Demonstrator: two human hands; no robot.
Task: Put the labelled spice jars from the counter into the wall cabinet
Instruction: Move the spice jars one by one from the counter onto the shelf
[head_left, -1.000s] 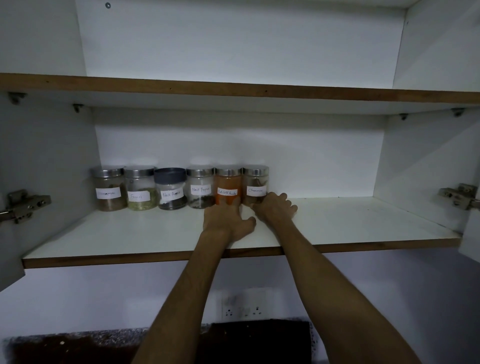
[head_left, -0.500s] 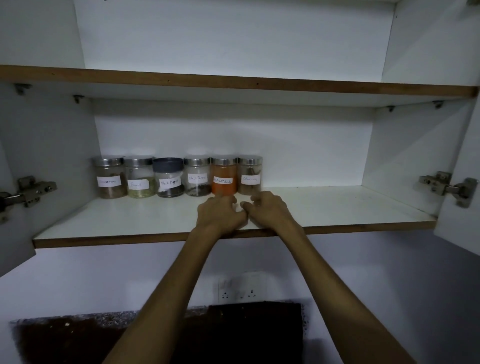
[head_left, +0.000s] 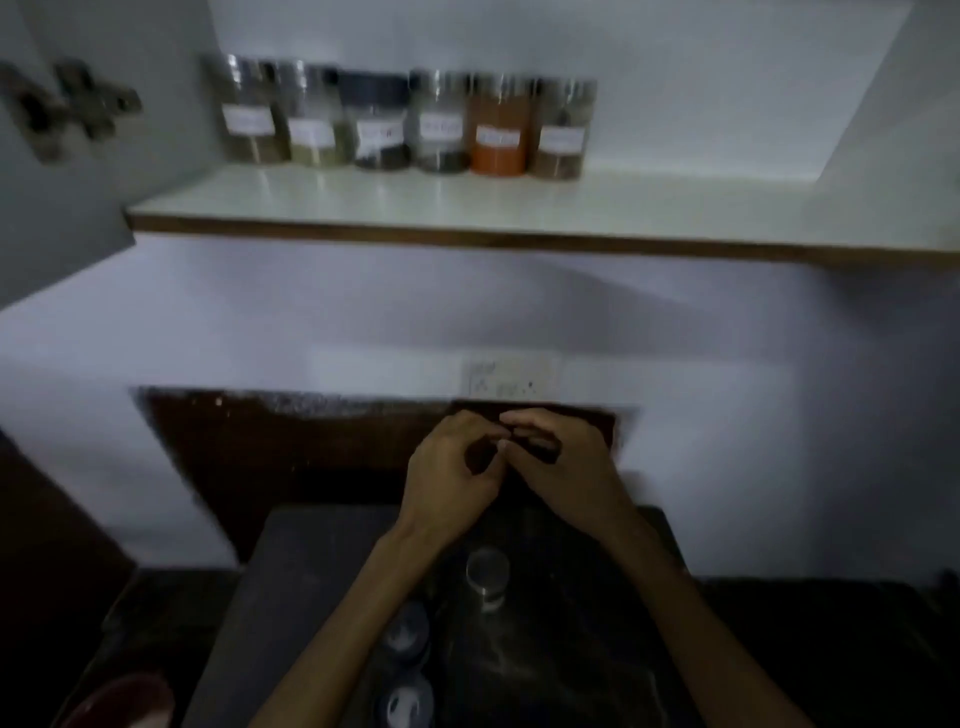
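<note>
Several labelled spice jars stand in a row at the back left of the cabinet shelf (head_left: 675, 208); the orange-filled jar (head_left: 500, 132) is second from the right and a dark-lidded jar (head_left: 379, 124) sits mid-row. Far below the shelf, my left hand (head_left: 449, 470) and my right hand (head_left: 563, 462) hang close together over the dark counter (head_left: 311, 561), fingers loosely curled, fingertips meeting, holding nothing. On the counter under my forearms stand a steel-lidded jar (head_left: 487, 577) and two dark-lidded jars (head_left: 406, 631), seen from above. The view is blurred.
A door hinge (head_left: 70, 106) sticks out on the open cabinet door at upper left. A wall socket (head_left: 511, 376) sits on the wall below the shelf. A reddish bowl (head_left: 124, 699) lies at the bottom left. The shelf's right half holds nothing.
Both hands left the shelf by the rightmost jars and dropped to counter height. The view tilted down, so the counter and its jars now show.
</note>
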